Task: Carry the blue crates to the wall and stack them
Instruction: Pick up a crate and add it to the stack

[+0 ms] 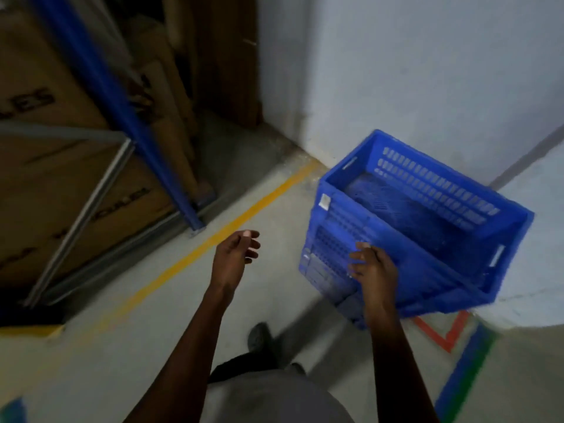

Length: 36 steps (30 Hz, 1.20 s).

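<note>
**Layout: crates at wall corner**

Stack of blue plastic slotted crates (427, 215) sits on the grey concrete floor (171, 325), right of centre, against the white wall (427, 71). Right hand (374, 267) rests on the stack's near side; left hand (235, 254) is apart from it, further left, over the floor. Yellow floor line (232, 227) runs between the stack and the blue metal rack upright (128, 123). Brown cardboard boxes (61, 166) stand behind the upright, far left. Red and blue-green floor tape (451, 337) lies by the stack's near right corner.
</note>
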Each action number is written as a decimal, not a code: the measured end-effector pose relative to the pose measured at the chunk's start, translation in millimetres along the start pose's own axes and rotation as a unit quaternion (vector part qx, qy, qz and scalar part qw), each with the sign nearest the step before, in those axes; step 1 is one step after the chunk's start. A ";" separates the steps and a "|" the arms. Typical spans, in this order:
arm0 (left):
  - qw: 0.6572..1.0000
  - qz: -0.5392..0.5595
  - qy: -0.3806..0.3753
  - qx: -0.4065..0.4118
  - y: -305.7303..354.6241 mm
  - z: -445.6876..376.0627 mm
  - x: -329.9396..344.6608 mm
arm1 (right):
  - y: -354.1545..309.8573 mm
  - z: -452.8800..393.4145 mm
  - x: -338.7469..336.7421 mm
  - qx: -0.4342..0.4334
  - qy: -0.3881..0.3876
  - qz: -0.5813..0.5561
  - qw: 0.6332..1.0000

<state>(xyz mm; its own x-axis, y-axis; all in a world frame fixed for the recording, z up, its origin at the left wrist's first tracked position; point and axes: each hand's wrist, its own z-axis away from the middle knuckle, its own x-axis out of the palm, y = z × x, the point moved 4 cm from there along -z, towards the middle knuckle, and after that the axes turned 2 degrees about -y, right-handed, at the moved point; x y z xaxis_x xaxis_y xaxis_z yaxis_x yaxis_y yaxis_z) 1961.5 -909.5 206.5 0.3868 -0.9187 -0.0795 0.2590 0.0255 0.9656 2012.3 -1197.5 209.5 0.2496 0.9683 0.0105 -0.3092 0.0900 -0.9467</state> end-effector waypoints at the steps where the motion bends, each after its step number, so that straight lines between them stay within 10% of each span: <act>1: 0.999 0.011 0.028 -0.011 -10.4 20.6 -27.6 | 3.6 16.5 20.5 0.010 -0.024 0.002 1.000; 15: 0.848 0.215 0.469 -0.121 -176.5 394.6 -410.6 | 148.2 378.9 328.5 0.034 -0.505 0.255 0.824; 25: 0.635 0.318 0.695 -0.109 -260.0 674.9 -573.9 | 287.7 742.9 446.2 0.048 -0.762 0.351 0.541; 36: 0.378 0.380 0.840 -0.081 -332.8 858.2 -664.0 | 424.7 1068.6 515.6 0.003 -0.857 0.441 0.265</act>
<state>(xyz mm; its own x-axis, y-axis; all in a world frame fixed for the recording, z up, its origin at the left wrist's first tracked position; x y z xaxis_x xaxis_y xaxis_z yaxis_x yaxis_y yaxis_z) 858.9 -646.2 150.6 0.3852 0.9224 0.0295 -0.4937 0.1789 0.8510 1029.1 -410.9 156.7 -0.7053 -0.7046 -0.0784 0.4436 -0.3524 -0.8240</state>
